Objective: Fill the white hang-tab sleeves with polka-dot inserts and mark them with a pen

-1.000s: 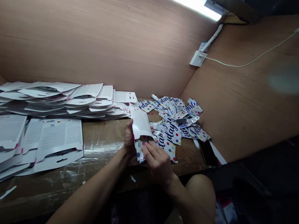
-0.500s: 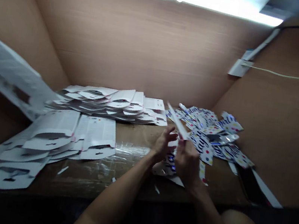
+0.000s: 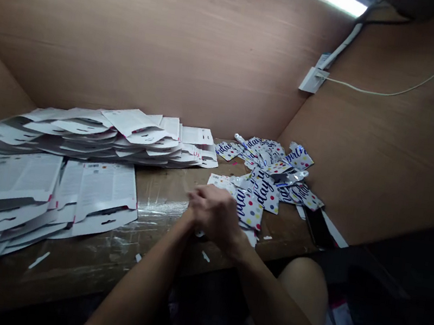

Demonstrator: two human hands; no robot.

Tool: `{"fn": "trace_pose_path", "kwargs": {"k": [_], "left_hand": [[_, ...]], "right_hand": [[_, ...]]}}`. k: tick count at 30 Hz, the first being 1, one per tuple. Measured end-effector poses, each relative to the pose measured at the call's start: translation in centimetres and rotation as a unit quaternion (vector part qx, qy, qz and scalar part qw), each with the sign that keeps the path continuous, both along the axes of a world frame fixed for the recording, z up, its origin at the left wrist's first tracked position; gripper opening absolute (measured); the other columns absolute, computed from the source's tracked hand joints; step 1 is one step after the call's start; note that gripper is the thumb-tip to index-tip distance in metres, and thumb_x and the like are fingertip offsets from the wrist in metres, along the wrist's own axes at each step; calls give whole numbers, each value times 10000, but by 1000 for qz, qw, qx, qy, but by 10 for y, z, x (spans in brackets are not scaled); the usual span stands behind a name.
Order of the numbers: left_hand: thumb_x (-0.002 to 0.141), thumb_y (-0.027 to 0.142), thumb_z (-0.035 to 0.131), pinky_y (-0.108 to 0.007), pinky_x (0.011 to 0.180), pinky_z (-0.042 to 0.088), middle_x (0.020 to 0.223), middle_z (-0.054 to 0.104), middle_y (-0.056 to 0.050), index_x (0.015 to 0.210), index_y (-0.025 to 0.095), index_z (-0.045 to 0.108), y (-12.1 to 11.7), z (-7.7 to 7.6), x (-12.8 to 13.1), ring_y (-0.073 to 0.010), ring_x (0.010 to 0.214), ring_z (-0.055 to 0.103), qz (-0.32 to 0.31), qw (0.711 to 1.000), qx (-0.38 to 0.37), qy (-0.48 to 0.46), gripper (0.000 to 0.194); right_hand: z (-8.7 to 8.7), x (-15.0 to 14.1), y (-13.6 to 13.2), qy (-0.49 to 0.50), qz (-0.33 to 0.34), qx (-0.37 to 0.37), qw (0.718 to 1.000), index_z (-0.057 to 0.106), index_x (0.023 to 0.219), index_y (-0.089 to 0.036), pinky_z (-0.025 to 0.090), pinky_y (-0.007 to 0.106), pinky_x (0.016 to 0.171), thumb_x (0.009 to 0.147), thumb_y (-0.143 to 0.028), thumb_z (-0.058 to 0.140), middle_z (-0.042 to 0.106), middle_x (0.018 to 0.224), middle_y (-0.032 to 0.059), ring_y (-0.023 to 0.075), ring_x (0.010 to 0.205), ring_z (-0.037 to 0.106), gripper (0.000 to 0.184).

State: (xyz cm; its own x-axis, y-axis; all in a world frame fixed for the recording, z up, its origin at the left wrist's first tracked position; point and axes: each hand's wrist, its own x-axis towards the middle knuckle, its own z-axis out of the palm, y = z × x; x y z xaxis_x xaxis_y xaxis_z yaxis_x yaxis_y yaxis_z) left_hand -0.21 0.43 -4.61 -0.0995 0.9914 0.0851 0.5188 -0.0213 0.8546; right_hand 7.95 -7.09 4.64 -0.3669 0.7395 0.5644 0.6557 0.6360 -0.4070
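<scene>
My right hand is closed over the front of the bench, its fingers curled toward the left; whatever they hold, if anything, is hidden. Mostly behind it, my left hand meets it at the wrist, its fingers out of sight. Just right of the hands lies a loose pile of polka-dot packets with dark blue lettering. A white printed packet shows right behind the right hand's knuckles.
White flat card packets with hang holes lie in overlapping rows on the left; more packets are stacked along the back wall. White scraps dot the brown bench. A dark flat object lies right. A socket box hangs on the wall.
The view has turned, shifting the bench leftward. My hands, apart before with a thin white piece upright by the right one, are now together, and that piece no longer shows.
</scene>
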Motion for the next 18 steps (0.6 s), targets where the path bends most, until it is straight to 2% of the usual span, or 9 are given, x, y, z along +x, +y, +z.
{"fn": "trace_pose_path", "kwargs": {"k": [2, 4, 6, 8, 9, 11, 13, 15, 18], "left_hand": [[890, 402, 662, -253, 699, 493, 674, 642, -36, 719, 182, 743, 8, 0, -5, -221, 744, 623, -50, 998, -14, 22, 290], [819, 333, 769, -249, 663, 449, 691, 675, -14, 770, 184, 748, 13, 1, -7, -197, 713, 614, -84, 995, -26, 36, 157], [836, 345, 788, -253, 663, 426, 717, 703, -10, 817, 186, 749, 15, 5, -7, -192, 720, 633, -99, 993, -30, 52, 164], [929, 430, 703, -269, 696, 434, 776, 738, -39, 849, 183, 754, 13, 10, -6, -212, 776, 669, -96, 992, -29, 74, 264], [974, 461, 640, -288, 733, 446, 837, 760, -71, 883, 177, 760, 12, 11, -5, -236, 833, 689, -82, 992, -27, 88, 322], [1017, 484, 557, -344, 820, 460, 989, 779, -166, 975, 150, 765, 9, 13, -5, -306, 975, 705, -41, 992, -27, 120, 395], [979, 493, 616, -392, 873, 458, 1089, 764, -244, 1030, 132, 760, 8, 11, -4, -367, 1065, 698, -16, 989, -36, 145, 393], [912, 487, 711, -398, 878, 462, 1084, 769, -250, 1004, 151, 767, 8, 8, -2, -381, 1067, 708, -23, 986, -52, 154, 352], [901, 460, 728, -377, 859, 466, 1070, 790, -191, 987, 202, 770, 11, 3, 5, -353, 1037, 726, -38, 986, -62, 150, 275]], "right_hand": [[-31, 57, -6, 38, -142, -17, 989, 742, 1004, -180, 513, 371, 848, 1097, -388, 487, 768, 942, 114, 249, 869, 690, 342], [-54, 97, -7, 22, -215, -18, 976, 760, 1080, -168, 514, 411, 928, 1076, -423, 528, 775, 1035, 143, 286, 984, 691, 344], [-70, 115, -7, -55, -199, -28, 978, 726, 1302, -178, 473, 468, 1058, 1038, -492, 599, 723, 1310, 181, 331, 1219, 638, 430], [-81, 120, -5, -153, -161, -60, 973, 633, 1484, -242, 400, 510, 1157, 1024, -515, 625, 577, 1559, 169, 353, 1418, 520, 536], [-85, 120, -3, -191, -161, -82, 965, 601, 1524, -269, 369, 525, 1185, 1037, -504, 606, 519, 1620, 155, 356, 1471, 473, 540], [-91, 124, 3, -230, -201, -122, 944, 587, 1544, -277, 331, 543, 1212, 1080, -467, 526, 485, 1651, 153, 357, 1505, 441, 505], [-98, 133, 10, -238, -241, -143, 930, 557, 1573, -252, 308, 548, 1229, 1101, -463, 468, 469, 1660, 170, 357, 1517, 426, 524], [-104, 143, 16, -237, -245, -150, 928, 514, 1605, -247, 297, 542, 1242, 1103, -483, 458, 437, 1682, 171, 352, 1536, 402, 558], [-110, 154, 23, -223, -241, -157, 931, 497, 1616, -255, 299, 531, 1249, 1097, -482, 475, 420, 1695, 161, 343, 1550, 387, 568]]}}
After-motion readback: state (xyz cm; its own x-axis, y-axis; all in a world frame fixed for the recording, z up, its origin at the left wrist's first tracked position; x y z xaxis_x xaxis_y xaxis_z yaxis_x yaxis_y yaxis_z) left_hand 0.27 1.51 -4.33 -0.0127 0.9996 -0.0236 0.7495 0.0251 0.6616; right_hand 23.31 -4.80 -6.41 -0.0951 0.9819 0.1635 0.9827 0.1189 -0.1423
